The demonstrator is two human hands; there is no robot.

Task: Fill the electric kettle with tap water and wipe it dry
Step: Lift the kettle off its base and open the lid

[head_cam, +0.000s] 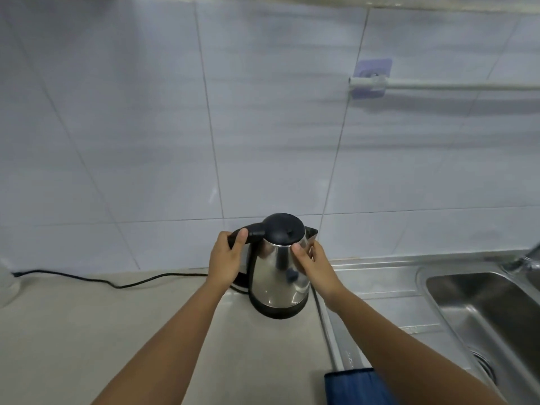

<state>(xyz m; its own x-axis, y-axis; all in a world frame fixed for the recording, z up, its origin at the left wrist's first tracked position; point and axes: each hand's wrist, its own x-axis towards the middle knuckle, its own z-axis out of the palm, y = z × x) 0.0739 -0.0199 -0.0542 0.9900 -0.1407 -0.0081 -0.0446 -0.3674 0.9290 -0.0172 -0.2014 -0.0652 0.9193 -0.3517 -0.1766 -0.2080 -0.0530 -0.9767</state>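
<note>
A stainless steel electric kettle with a black lid, black handle and black base stands on the beige counter next to the sink's drainboard. Its lid is closed and its spout points right. My left hand is wrapped around the black handle on the kettle's left side. My right hand rests flat against the steel body just under the spout, thumb on the front. A folded blue cloth lies at the counter's near edge, partly under my right forearm.
A black power cord runs along the counter from the left wall to the kettle's base. The steel sink basin is at the right, with a tap at its far edge. A white rail hangs on the tiled wall.
</note>
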